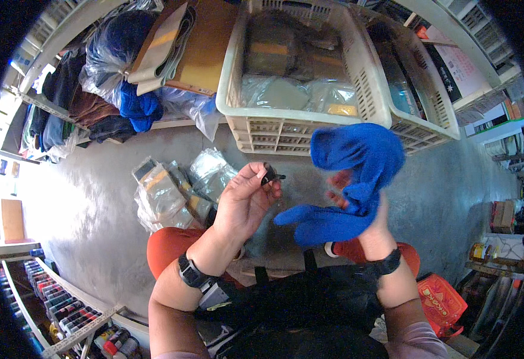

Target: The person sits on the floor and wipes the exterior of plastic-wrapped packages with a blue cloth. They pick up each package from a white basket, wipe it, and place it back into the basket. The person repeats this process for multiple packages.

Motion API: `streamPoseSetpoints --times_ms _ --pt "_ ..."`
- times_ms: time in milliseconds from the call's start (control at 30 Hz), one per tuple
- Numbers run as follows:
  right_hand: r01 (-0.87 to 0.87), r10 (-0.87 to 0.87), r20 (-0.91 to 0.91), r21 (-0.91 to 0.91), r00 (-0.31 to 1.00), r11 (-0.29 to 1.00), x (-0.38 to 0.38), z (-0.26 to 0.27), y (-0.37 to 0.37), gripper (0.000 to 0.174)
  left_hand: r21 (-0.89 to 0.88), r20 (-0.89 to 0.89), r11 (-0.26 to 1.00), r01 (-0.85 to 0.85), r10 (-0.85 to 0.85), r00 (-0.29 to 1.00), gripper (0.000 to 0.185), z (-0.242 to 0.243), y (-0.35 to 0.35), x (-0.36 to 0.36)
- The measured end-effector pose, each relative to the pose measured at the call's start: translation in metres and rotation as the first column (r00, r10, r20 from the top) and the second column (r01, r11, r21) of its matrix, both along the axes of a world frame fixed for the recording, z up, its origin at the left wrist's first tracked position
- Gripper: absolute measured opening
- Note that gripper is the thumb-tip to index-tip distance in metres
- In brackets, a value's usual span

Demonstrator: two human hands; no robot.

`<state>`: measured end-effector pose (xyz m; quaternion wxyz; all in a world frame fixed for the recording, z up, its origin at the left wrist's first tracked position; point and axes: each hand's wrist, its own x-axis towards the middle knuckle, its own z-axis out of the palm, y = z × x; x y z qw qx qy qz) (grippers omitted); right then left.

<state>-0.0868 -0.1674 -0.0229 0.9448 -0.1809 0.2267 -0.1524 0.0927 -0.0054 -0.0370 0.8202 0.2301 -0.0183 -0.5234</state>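
Between the thumb and fingers of my left hand (246,197) is a small black object (269,175), too small to identify, with a thin dark tip pointing right. My right hand (377,220) grips a bunched piece of blue fabric (365,148). The cloth folds over at the top and hangs in narrow, rounded ends at the left. It covers most of my right palm, with some fingertips showing through its folds. Both hands are raised above the grey floor, apart from each other.
A cream plastic crate (306,119) with plastic-wrapped packets stands ahead, beside another crate (423,130). Clear plastic packets (163,193) lie on the floor (105,188) at left. A red bag (441,303) is at lower right; thread spools (64,298) fill a rack at lower left.
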Motion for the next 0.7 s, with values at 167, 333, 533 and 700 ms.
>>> streamPoseSetpoints --times_ms 167,333,533,700 --pt "-0.057 0.07 0.052 -0.221 0.996 0.974 -0.005 -0.027 0.015 0.044 -0.074 -0.039 0.995 0.059 -0.062 0.997 0.014 -0.005 0.0 -0.003" --pt "-0.065 0.01 -0.11 -0.506 0.994 0.86 -0.009 -0.007 0.002 0.027 -0.057 -0.069 0.996 0.069 -0.073 0.995 0.014 -0.007 -0.002 -0.007" --pt "-0.487 -0.094 -0.478 -0.865 0.873 -0.12 0.0 0.015 -0.004 0.042 -0.04 0.007 0.996 0.073 -0.073 0.997 0.011 -0.008 -0.002 -0.007" --pt "-0.253 -0.031 -0.294 -0.758 0.955 -0.601 -0.008 0.051 -0.004 0.051 0.043 0.027 0.997 0.058 -0.06 0.998 0.011 -0.008 -0.002 -0.011"
